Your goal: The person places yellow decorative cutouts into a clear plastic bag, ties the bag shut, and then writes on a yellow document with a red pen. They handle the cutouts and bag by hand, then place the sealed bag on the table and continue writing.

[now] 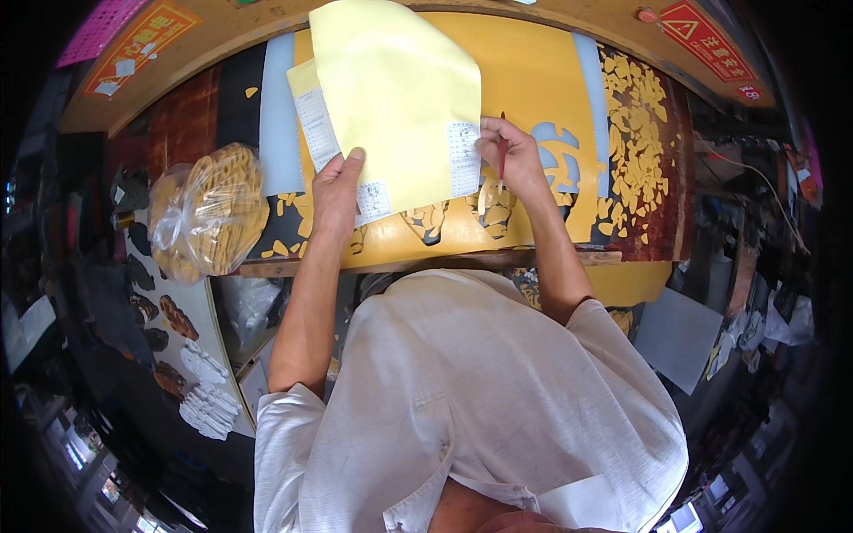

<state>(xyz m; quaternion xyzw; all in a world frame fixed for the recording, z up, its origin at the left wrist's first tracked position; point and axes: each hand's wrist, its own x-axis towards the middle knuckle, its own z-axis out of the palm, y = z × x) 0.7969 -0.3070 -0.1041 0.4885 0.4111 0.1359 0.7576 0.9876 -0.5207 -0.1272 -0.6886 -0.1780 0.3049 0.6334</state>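
Several pale yellow sheets [400, 98] are held up over the table, with small white printed labels [463, 158] near their corners. My left hand [336, 194] grips their lower left edge, thumb on top beside one label. At the right edge, my right hand [514, 158] pinches the sheets by another label. A thin red pen [502, 158] stands upright in that same hand. Beneath the sheets lies a larger orange-yellow sheet [524, 67] with cut-out shapes along its near side. The sheets hide part of it.
To the left, a clear plastic bag [209, 213] full of yellow cut pieces sits at the table edge. Small yellow scraps [633, 142] cover the right side. Pale blue strips [277, 107] flank the large sheet. White and brown pieces [209, 400] lie on a board at lower left.
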